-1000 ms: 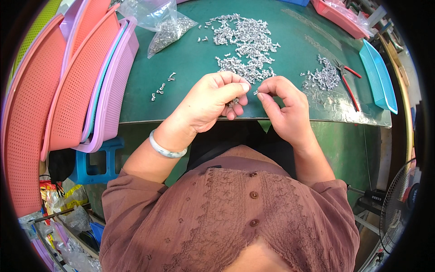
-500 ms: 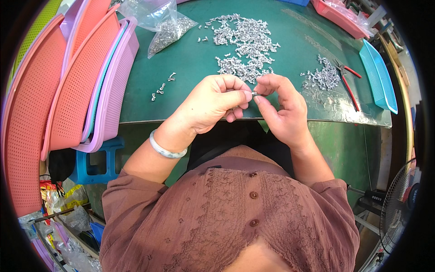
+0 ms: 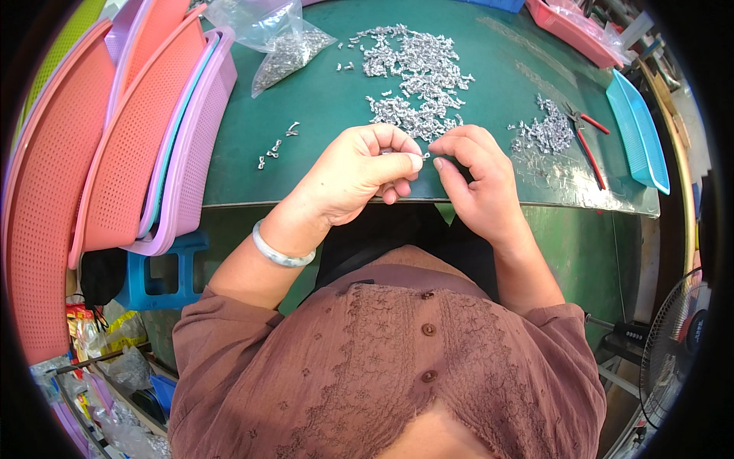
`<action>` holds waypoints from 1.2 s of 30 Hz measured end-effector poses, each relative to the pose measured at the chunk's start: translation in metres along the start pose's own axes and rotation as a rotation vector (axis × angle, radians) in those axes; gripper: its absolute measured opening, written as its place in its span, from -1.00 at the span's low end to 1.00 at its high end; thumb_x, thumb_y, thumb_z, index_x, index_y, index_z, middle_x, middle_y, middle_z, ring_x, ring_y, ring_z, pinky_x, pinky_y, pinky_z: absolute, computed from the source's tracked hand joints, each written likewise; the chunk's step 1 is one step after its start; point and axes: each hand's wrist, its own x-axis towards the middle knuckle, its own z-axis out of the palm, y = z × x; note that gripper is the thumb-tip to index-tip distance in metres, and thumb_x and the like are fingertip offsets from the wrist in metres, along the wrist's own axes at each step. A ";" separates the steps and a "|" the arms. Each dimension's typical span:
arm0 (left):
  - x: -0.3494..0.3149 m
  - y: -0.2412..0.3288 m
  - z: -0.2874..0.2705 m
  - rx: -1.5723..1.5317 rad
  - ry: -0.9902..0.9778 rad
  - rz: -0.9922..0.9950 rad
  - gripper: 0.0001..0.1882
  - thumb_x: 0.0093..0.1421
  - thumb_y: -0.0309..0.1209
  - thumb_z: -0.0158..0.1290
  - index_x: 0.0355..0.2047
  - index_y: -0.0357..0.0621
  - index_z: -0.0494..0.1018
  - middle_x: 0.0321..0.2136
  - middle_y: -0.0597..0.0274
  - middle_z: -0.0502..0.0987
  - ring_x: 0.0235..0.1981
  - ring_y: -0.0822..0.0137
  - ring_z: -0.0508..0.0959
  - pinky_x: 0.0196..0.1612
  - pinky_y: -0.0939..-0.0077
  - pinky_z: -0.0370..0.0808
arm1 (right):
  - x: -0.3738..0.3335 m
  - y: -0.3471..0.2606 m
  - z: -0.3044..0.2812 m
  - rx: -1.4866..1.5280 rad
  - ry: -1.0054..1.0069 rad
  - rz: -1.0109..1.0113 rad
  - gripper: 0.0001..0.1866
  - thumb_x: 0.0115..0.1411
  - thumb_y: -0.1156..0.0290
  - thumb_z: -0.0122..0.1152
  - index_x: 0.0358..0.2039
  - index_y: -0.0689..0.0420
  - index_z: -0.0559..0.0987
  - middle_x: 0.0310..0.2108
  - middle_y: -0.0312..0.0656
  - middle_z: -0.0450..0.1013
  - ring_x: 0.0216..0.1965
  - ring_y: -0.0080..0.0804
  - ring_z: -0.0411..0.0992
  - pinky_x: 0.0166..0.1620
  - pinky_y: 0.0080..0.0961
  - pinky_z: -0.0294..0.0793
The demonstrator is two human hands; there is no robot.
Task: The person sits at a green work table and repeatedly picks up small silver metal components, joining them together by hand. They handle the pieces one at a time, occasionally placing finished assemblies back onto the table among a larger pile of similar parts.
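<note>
Between its thumb and forefinger, my left hand pinches a small silvery metal piece, whose end sticks out past the thumb tip. Close by on the right, my right hand has its thumb and forefinger apart, with nothing visible between them. Both hands are over the near edge of the green table. Just beyond them spreads a large pile of small silvery metal pieces. A few loose metal pieces lie left of my left hand.
Red-handled pliers lie beside a smaller metal pile on the right. A blue basket stands at the right edge. Stacked pink and purple baskets rise at left, near a clear bag of pieces. A fan stands lower right.
My right thumb and forefinger have drawn apart and off the metal piece. My left hand keeps its pinch on it in nearly the same place.
</note>
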 end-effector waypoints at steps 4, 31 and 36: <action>0.000 -0.001 -0.003 -0.040 -0.005 0.024 -0.90 0.11 -0.50 0.13 -0.38 -0.22 0.44 -0.53 0.31 0.49 -0.59 0.54 0.47 -0.55 0.74 0.40 | 0.001 -0.002 0.002 -0.026 -0.016 -0.012 -0.85 -0.07 0.63 0.22 -0.41 0.19 0.54 -0.40 -0.16 0.41 -0.31 -0.17 0.39 -0.25 -0.35 0.39; -0.003 -0.007 -0.030 -0.423 0.032 0.204 -0.94 0.11 -0.58 -0.09 -0.40 -0.20 0.36 -0.38 0.08 0.45 -0.45 0.36 0.46 -0.43 0.59 0.44 | 0.009 -0.012 0.018 -0.155 -0.164 -0.087 -0.90 -0.03 0.46 0.26 -0.46 0.16 0.56 -0.42 -0.20 0.38 -0.31 -0.21 0.34 -0.20 -0.34 0.31; -0.002 -0.005 -0.023 -0.367 0.128 0.178 -0.98 0.17 -0.54 -0.05 -0.37 -0.17 0.37 -0.44 0.16 0.46 -0.51 0.41 0.43 -0.52 0.64 0.39 | 0.010 -0.008 0.025 -0.162 -0.146 -0.085 -0.92 -0.03 0.45 0.26 -0.50 0.15 0.54 -0.45 -0.21 0.38 -0.32 -0.22 0.34 -0.21 -0.34 0.31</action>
